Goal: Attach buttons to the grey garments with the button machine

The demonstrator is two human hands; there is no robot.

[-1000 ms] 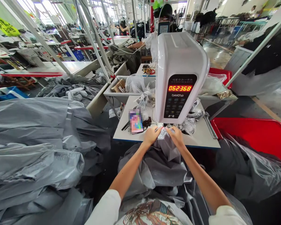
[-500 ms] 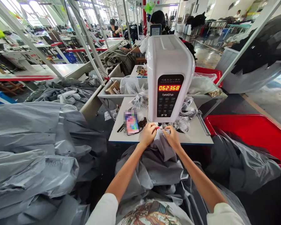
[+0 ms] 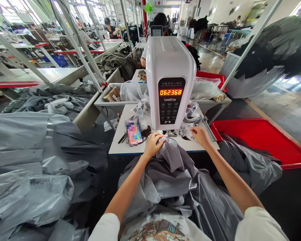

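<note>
My left hand (image 3: pixel 153 144) is closed on a fold of the grey garment (image 3: pixel 175 174), holding it just in front of the white machine (image 3: pixel 170 80), whose display reads 062368. My right hand (image 3: pixel 200 135) is off the garment, over the small white table (image 3: pixel 203 146) to the machine's right, fingers partly curled, touching a clear plastic bag (image 3: pixel 188 129). The grey garment hangs from the table edge down into my lap.
A phone (image 3: pixel 133 132) lies on the table's left part. A red bin (image 3: pixel 261 140) with grey cloth stands to the right. A big pile of grey garments (image 3: pixel 35 160) fills the left. A tray with bags (image 3: pixel 130 92) sits behind the machine; other people work at far benches.
My right hand has let go of the garment and moved right to the plastic bags. The left hand keeps its hold. The view has shifted to the right.
</note>
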